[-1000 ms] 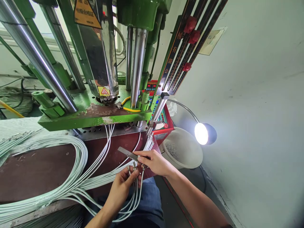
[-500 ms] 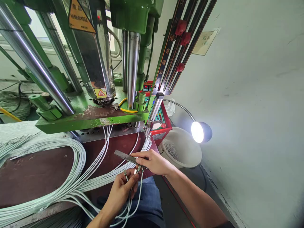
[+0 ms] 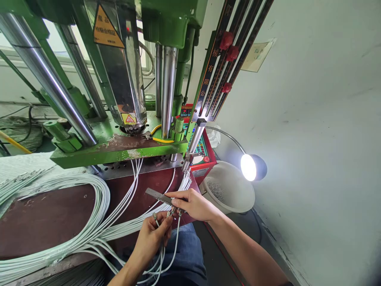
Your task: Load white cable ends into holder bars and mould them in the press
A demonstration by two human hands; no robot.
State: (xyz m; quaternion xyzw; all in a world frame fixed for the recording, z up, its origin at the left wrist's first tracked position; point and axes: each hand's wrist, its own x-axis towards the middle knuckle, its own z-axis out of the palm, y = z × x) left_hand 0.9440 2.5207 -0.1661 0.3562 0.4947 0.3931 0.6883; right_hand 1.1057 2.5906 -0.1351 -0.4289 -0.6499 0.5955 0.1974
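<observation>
I have the left hand (image 3: 156, 235) grasping cable ends (image 3: 155, 217) and the right hand (image 3: 192, 204) gripping a bar (image 3: 157, 195) just beside them, near the tabletop's (image 3: 156, 180) edge. Beyond, more cables (image 3: 102, 198) cross the tabletop before the press (image 3: 149, 149).

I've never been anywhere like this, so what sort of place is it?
Probably a factory workshop: a large green machine with a warning label, a red control box, and bundled pale cables across the worktop.
</observation>
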